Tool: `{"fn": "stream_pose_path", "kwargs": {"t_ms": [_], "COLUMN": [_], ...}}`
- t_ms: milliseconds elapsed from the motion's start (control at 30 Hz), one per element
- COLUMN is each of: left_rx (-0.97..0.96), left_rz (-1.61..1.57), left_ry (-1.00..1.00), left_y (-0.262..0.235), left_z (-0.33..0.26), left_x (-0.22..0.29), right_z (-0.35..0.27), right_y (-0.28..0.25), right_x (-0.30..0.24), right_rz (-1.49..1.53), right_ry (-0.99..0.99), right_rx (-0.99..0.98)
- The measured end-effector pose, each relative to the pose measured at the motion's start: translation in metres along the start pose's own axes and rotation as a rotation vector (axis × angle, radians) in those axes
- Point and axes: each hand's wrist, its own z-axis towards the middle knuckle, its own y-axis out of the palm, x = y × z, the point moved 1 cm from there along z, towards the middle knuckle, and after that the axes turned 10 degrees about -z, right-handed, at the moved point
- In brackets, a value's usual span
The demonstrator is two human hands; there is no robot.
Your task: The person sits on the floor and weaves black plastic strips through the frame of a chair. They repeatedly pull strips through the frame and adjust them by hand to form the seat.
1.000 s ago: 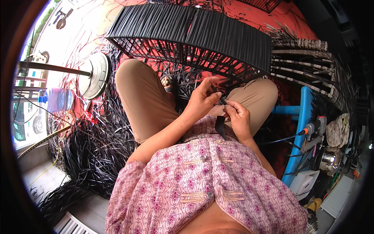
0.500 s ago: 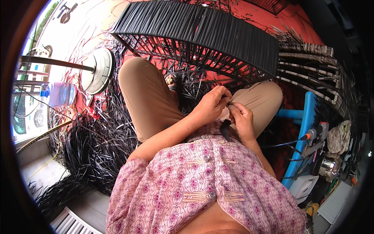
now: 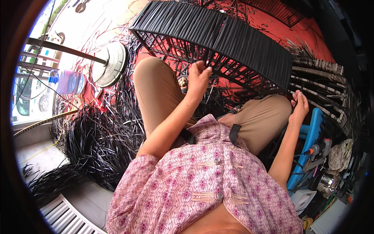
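My left hand [image 3: 199, 78] is raised in front of the near side of a long black frame [image 3: 233, 39] wound with dark strips. Its fingers are curled in, and anything small between them cannot be made out. My right hand [image 3: 299, 107] is out beside my right knee, close to the frame's right end. Its fingers are mostly stretched, and nothing shows in them. At my waist, a black band [image 3: 235, 134] hangs over the front of the patterned shirt. The frame's top is closely wrapped, while its near side shows open bars.
Heaps of loose black strips [image 3: 97, 144] cover the floor at left. A round grey base with a pole [image 3: 111, 64] stands there, near a blue-tinted water bottle [image 3: 72, 82]. At right are a blue plastic stool [image 3: 307, 140], an orange-and-grey tool [image 3: 313, 148] and striped bundles [image 3: 319, 84].
My hands were together above my lap and have moved apart. The left went up toward the frame, the right out past my right knee. The view has also shifted.
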Motion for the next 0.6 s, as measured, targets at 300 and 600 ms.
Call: {"fn": "stream_pose_path", "kwargs": {"t_ms": [300, 600], "left_rx": [0.098, 0.116], "left_rz": [0.282, 0.107], "left_ry": [0.182, 0.321], "left_y": [-0.012, -0.045], "left_z": [0.085, 0.153], "left_x": [-0.023, 0.004], "right_z": [0.042, 0.004], "right_y": [0.052, 0.076], "right_x": [0.022, -0.034], "right_rz": [0.259, 0.361], "right_ry": [0.093, 0.119], "right_rx": [-0.267, -0.331]}}
